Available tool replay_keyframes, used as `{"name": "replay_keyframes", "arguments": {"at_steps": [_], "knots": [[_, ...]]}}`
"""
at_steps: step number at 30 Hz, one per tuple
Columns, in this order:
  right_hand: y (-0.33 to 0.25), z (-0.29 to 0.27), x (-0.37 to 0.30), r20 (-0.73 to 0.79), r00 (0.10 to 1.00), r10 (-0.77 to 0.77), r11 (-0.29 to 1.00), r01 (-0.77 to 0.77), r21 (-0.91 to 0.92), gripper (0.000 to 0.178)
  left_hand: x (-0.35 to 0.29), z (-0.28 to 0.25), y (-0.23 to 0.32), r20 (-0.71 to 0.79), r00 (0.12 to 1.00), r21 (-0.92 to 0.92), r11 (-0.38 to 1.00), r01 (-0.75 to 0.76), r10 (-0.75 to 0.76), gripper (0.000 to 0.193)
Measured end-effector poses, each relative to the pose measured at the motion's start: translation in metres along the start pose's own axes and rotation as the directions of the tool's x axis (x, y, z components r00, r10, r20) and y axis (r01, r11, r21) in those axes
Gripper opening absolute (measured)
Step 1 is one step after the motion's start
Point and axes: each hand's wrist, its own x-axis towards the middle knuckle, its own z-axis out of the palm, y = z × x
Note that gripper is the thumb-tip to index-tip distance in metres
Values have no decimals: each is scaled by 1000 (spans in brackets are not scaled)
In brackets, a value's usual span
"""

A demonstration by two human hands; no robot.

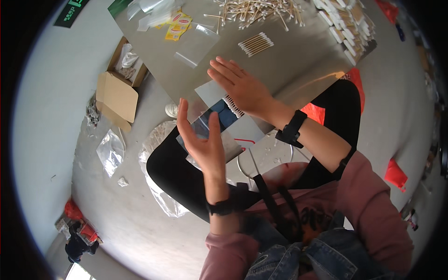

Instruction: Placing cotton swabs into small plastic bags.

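At the near corner of a shiny metal table (pixel 289 60) lies a flat sheet or pouch (pixel 212 93) with pale ends and a dark blue middle. A row of white cotton swab tips (pixel 233 106) shows in that middle part. My right hand (pixel 245 91) is over its far edge, fingers stretched out; whether it presses down I cannot tell. On the near left side, my left hand (pixel 203 142) is raised with thumb and fingers apart, holding nothing. Beside it is clear plastic (pixel 228 144), partly hidden. Farther off lies a neat row of cotton swabs (pixel 255 44).
Loose cotton swabs (pixel 261 11) are heaped at the table's far side, with stacked white-ended packs (pixel 347 32) to their right. Yellow packets (pixel 177 25) and a clear zip bag (pixel 198 44) lie left. An open cardboard box (pixel 119 93) and plastic bags (pixel 112 151) are on the floor.
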Motion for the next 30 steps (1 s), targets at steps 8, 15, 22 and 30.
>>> {"name": "replay_keyframes", "arguments": {"at_steps": [8, 15, 22, 30], "knots": [[-29, 11, 7, -52, 998, -27, 999, 25, -45, 44, 6, -64, -35, 407, 911, 567, 765, -305, 61, 87], [-49, 20, 12, 3, 999, -43, 998, 43, -36, 45, 15, -69, -41, 439, 895, 456, 837, -303, 84, 73], [-54, 22, 14, 61, 997, -57, 998, 57, -9, 47, 19, -65, -51, 453, 872, 438, 805, -400, 186, 69], [-55, 21, 14, 76, 997, -33, 999, 32, 16, 50, 20, -67, -51, 421, 891, 367, 866, -339, 171, 64]]}}
